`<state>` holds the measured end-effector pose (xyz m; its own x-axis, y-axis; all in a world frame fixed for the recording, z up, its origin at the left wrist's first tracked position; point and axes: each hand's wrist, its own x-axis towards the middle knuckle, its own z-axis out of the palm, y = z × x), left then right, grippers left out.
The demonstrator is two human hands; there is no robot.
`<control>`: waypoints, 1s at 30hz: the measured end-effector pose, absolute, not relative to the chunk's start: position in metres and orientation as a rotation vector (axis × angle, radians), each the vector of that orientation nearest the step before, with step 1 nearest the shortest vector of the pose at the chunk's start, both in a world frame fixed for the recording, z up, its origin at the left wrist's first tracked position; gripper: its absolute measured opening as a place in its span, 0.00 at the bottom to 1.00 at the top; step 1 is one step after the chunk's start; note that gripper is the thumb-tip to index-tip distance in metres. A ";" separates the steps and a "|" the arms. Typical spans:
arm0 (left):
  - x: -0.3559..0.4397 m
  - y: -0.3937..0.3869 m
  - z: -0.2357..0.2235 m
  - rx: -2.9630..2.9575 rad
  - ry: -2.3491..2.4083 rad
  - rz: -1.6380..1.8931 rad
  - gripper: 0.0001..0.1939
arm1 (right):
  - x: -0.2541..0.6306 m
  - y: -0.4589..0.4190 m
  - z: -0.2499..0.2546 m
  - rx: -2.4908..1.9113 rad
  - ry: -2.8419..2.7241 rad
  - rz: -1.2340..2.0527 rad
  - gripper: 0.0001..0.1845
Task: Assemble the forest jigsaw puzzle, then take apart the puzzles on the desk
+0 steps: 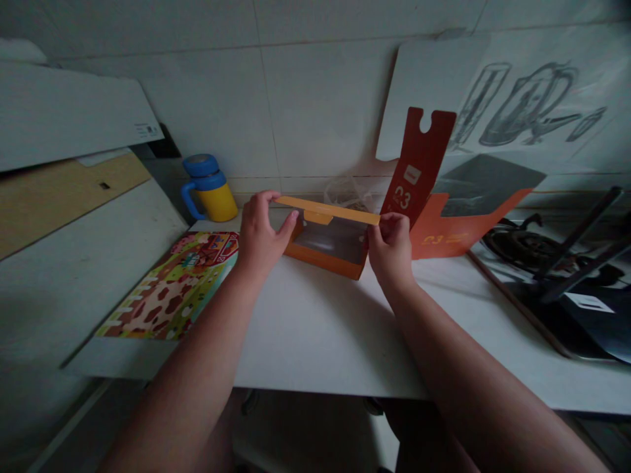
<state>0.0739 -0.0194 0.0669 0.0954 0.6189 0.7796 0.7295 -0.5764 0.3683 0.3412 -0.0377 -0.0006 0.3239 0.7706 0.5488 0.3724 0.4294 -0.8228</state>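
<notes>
An orange cardboard box lies on the white counter, its lid flap raised and level. My left hand pinches the flap's left end between thumb and fingers. At the flap's right end, my right hand is closed on the corner. The box's inside looks dark, and what it holds cannot be made out.
A red and orange card sleeve marked 23 leans on the wall behind the box, beside crumpled clear plastic. A colourful picture box lies left, a yellow and blue mug behind it. A gas hob sits right.
</notes>
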 end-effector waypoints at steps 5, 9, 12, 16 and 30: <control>0.067 0.006 0.040 -2.618 -1.886 -1.399 0.20 | 0.338 -0.033 -0.001 -1.119 -1.078 0.455 0.17; 0.067 0.012 0.025 -2.808 -1.684 -0.924 0.14 | 0.333 -0.039 0.006 -1.057 -1.189 0.456 0.17; 0.069 0.010 0.023 -2.800 -1.582 -0.639 0.24 | 0.332 -0.045 0.012 -1.043 -1.343 0.344 0.20; 0.068 0.002 0.034 -2.725 -1.624 -0.454 0.33 | 0.333 -0.049 0.016 -1.026 -1.462 0.300 0.31; 0.061 -0.026 0.066 -2.973 -1.857 0.120 0.39 | 0.345 -0.041 0.012 -1.245 -1.486 0.238 0.24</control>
<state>0.0611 -0.0263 0.0658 0.4556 0.8557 -0.2453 0.8802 -0.3918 0.2680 0.3453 -0.0409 0.0124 0.1846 0.7791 0.5991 0.5528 0.4217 -0.7187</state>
